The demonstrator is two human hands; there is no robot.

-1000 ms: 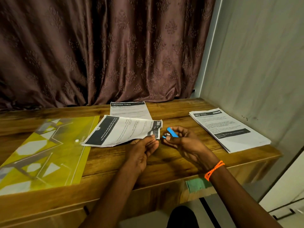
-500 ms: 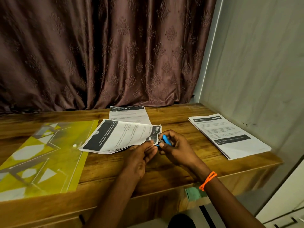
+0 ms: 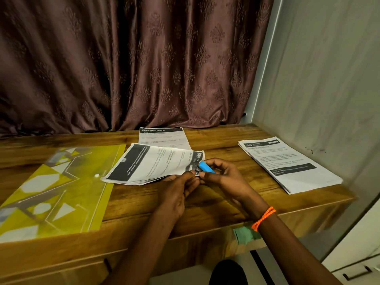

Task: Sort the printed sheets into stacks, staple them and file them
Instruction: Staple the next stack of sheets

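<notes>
Centrally, in the head view, both hands meet over the wooden desk (image 3: 216,204) at the corner of a bundle of printed sheets (image 3: 152,164). The left hand (image 3: 176,190) has its fingers (image 3: 192,182) curled up under that corner, pinching the bundle from below, while the rest of the sheets lie slanted on the desk. The right hand (image 3: 224,178) grips a small blue stapler (image 3: 206,167), fingers curled round it, its nose set against the same corner of the bundle. An orange bracelet (image 3: 264,218) circles the right wrist.

Behind the bundle, partly covered by it, lies a single sheet headed "DRESSING TABLE" (image 3: 162,136). Well apart to the right, near the wall, sits a neat stack of printed sheets (image 3: 287,163). To the left lies a yellow patterned plastic folder (image 3: 51,194), flat on the desk, its edge just beside the bundle. A brown curtain (image 3: 133,62) hangs behind the desk.
</notes>
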